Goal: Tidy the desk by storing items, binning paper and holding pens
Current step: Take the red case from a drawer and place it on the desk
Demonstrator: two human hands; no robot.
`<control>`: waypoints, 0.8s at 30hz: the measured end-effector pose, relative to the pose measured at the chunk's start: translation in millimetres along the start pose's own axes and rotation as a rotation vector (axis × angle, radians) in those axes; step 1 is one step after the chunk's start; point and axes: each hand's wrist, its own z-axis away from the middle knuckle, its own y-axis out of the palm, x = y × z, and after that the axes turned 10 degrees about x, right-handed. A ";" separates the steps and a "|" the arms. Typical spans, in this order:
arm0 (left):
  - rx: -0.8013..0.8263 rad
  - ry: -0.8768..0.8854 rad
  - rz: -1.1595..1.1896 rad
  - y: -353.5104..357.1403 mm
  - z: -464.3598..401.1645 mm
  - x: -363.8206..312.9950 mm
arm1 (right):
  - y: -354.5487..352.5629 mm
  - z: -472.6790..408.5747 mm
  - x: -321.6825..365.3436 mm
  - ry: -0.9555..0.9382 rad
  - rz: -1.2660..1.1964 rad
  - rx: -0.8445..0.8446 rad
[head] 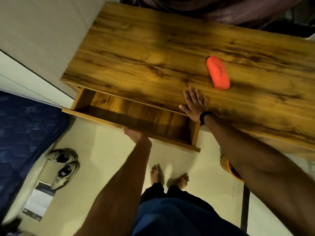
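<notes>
An orange-red oblong case [217, 72] lies on the wooden desk [153, 53], right of centre. The desk's drawer [129, 114] stands pulled out and looks empty inside. My left hand [134, 133] is under the drawer's front panel, fingers hidden beneath it. My right hand [194, 104] lies flat on the desk's front edge with fingers spread, a short way below and left of the case and not touching it. A black band sits on that wrist.
A pair of shoes [65, 166] and a booklet [38, 201] lie on the pale floor at left, beside a blue mattress [22, 133]. A yellow bin [234, 171] shows under the desk behind my right forearm. Dark red cloth [221, 9] hangs behind the desk.
</notes>
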 end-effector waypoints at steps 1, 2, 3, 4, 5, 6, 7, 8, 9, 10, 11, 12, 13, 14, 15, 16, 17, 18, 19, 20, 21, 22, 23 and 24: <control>-0.109 0.124 -0.251 3.2 0.3 -10.7 | -0.5 0.8 0.3 -0.002 -0.005 0.004; -0.222 0.251 -0.434 8.8 4.0 -24.2 | -0.6 1.5 0.7 -0.006 -0.011 0.007; -0.288 0.372 -0.558 16.0 8.3 -36.9 | -0.2 2.4 0.7 -0.010 -0.014 0.008; -0.311 0.495 -0.682 22.9 9.3 -47.0 | 0.3 3.7 1.1 -0.014 -0.016 0.008; -0.267 0.602 -0.862 30.1 7.3 -54.1 | 1.3 5.8 1.3 -0.014 -0.023 0.011; -0.155 0.659 -1.044 38.4 3.8 -56.5 | 2.6 9.0 1.5 -0.012 -0.033 0.016; 0.006 0.666 -1.178 48.3 0.7 -58.9 | 4.5 12.2 1.5 -0.012 -0.039 0.017; 0.187 0.627 -1.309 60.2 -2.6 -59.5 | 6.8 15.3 1.2 -0.017 -0.036 0.016; 0.366 0.573 -1.436 71.2 -6.9 -58.1 | 8.4 18.0 0.7 -0.024 -0.033 0.014; 0.526 0.518 -1.571 82.9 -11.3 -55.2 | 9.0 19.8 -0.2 -0.032 -0.033 0.014; 0.635 0.468 -1.706 93.8 -15.2 -49.4 | 8.6 21.2 -2.1 -0.038 -0.027 0.012; 0.682 0.431 -1.816 102.4 -18.9 -40.5 | 6.7 23.0 -4.0 -0.043 -0.013 0.005; 0.673 0.408 -1.894 108.9 -21.8 -30.6 | 3.9 23.3 -6.9 -0.049 0.006 -0.013; 0.628 0.405 -1.932 113.1 -23.9 -21.6 | -1.0 23.7 -9.9 -0.060 0.019 -0.046; 0.576 0.416 -1.935 114.5 -24.2 -14.8 | -7.1 24.0 -13.3 -0.061 0.014 -0.104; 0.544 0.432 -1.926 114.7 -25.4 -10.3 | -14.0 24.1 -17.1 -0.047 -0.009 -0.197; 0.528 0.442 -1.921 114.8 -26.4 -8.8 | -21.1 23.1 -21.8 -0.011 -0.041 -0.315; 0.526 0.447 -1.915 115.1 -27.9 -8.3 | -29.5 22.0 -27.9 0.048 -0.076 -0.430; 0.530 0.451 -1.916 115.9 -29.1 -8.6 | -38.8 19.4 -35.1 0.115 -0.112 -0.514; 0.535 0.451 -1.921 116.3 -29.5 -9.5 | -49.8 15.0 -43.3 0.176 -0.146 -0.549; 0.545 0.449 -1.925 116.3 -29.0 -9.8 | -60.4 8.5 -51.7 0.228 -0.175 -0.541; 0.552 0.449 -1.923 115.9 -28.7 -9.4 | -71.4 0.7 -59.3 0.271 -0.197 -0.509; 0.557 0.450 -1.921 115.5 -28.5 -9.7 | -81.6 -8.4 -66.2 0.306 -0.220 -0.465; 0.563 0.448 -1.922 115.5 -29.3 -10.6 | -91.1 -17.3 -72.7 0.333 -0.249 -0.414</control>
